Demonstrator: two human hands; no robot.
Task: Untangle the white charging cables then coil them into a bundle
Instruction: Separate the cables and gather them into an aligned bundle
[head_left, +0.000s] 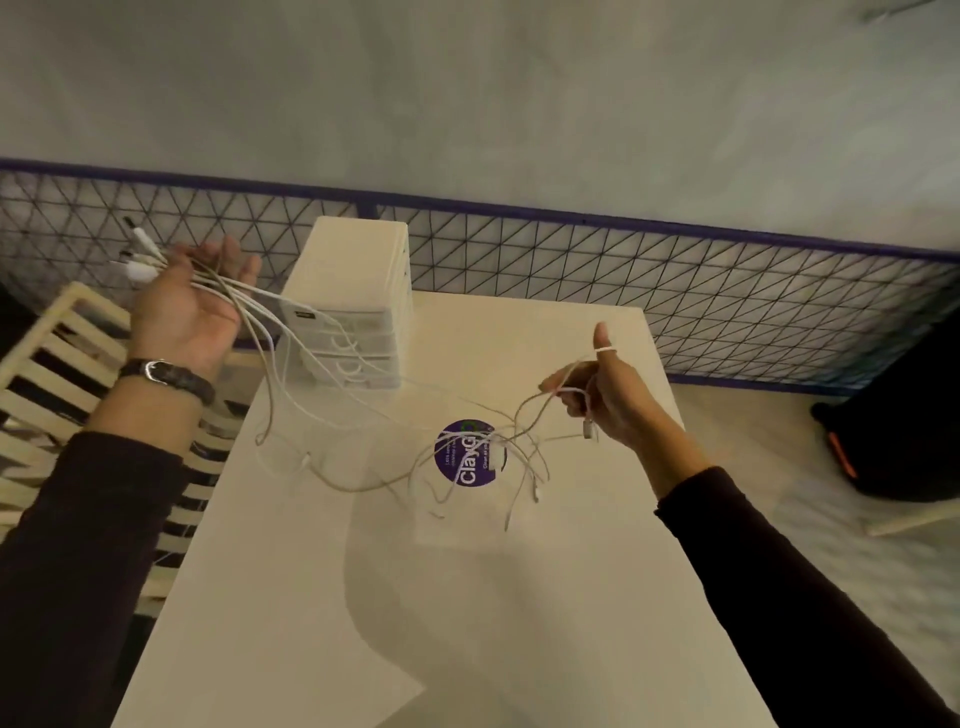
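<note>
The white tabletop (519, 597) fills the middle of the view, with a white drawer unit (353, 291) standing at its far edge and a round purple sticker (464, 454) near its centre. The cables (332, 410) are strung across it between the two hands. Their long axis runs from the upper left down to the lower right, and they sag toward the surface in between.

The left hand (182, 306) is raised off the left edge of the tabletop, beside the drawer unit, with its palm turned up. It holds one gathered end of the cables across the palm with the fingers only loosely bent. How exactly they are pinched cannot be made out. The plugs (137, 254) stick out past the hand to the upper left.

The right hand (608, 400) is lower and over the right side of the tabletop. Its fingers are curled round several strands, its thumb is up with a loop of cable round it, and a connector (588, 430) dangles beneath.

The tangle (498, 452) hangs over the sticker, just below and left of the right hand and well apart from the left hand. The right hand is therefore the nearer one to work the knot loose. Pulling the hands apart along the cables' axis would likely tighten it.
</note>
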